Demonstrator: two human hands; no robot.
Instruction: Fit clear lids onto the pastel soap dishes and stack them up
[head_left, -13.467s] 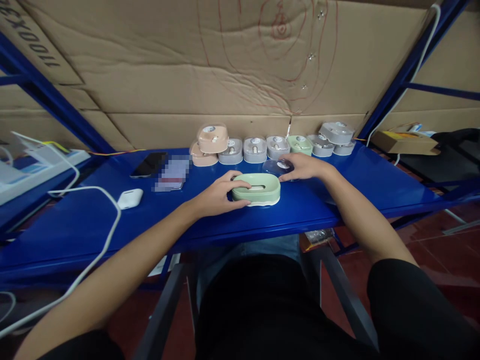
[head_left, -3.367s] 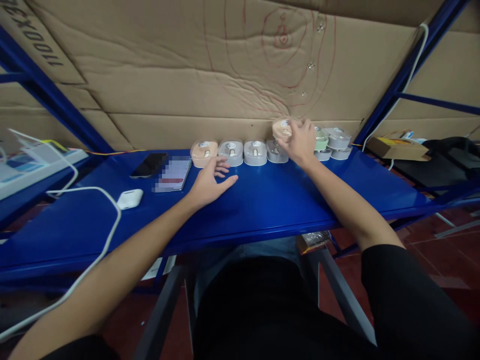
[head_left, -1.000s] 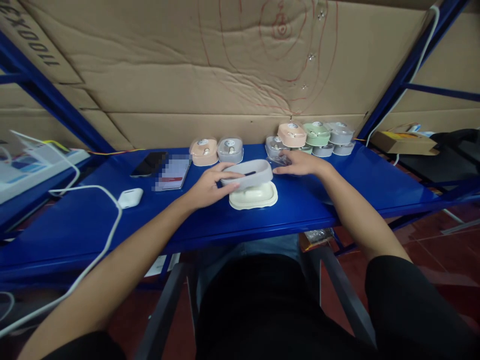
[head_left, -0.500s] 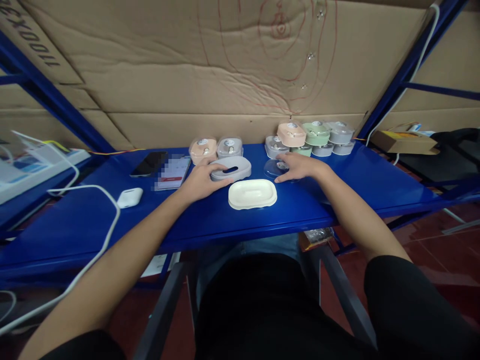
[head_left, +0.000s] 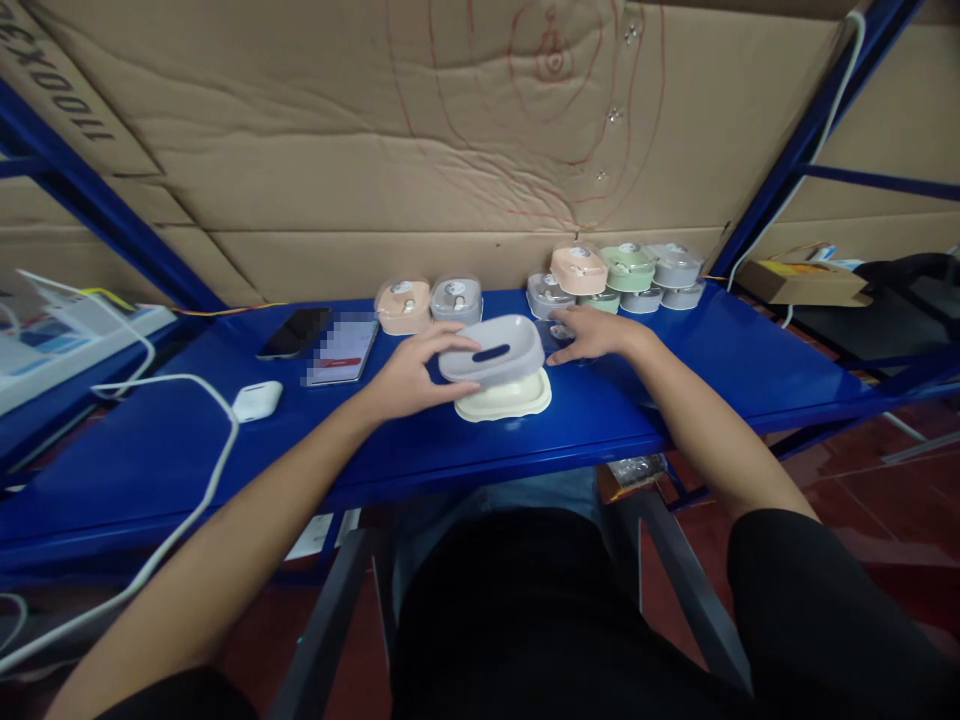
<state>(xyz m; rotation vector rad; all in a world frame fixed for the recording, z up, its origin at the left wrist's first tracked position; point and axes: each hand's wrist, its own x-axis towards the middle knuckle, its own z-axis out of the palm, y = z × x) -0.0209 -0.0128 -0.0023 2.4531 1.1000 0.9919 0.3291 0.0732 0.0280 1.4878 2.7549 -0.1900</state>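
Note:
My left hand (head_left: 412, 375) grips the left end of a grey oval plastic tray (head_left: 517, 345) with a dark slot in its middle, thumb at the near side and fingers at the far side. The tray is tilted above a cream oval base (head_left: 502, 402), covering the base's far part; whether they touch I cannot tell. To the right, my right hand (head_left: 592, 335) has its thumb and forefinger around a clear plastic lid (head_left: 559, 333) with a round sticker, low at the table. The grey tray and the hand hide part of the lid.
Two lidded boxes, one peach (head_left: 403, 305) and one grey (head_left: 456, 300), stand behind my left hand. Several more boxes (head_left: 628, 268) are stacked at the back right. Two phones (head_left: 345, 350), a white earbud case (head_left: 257, 400) and a white cable (head_left: 225, 450) lie left on the blue table (head_left: 390, 450).
My left hand has lifted the grey tray and moved it right and nearer, over the cream base. My right hand stays around the clear lid, almost unmoved.

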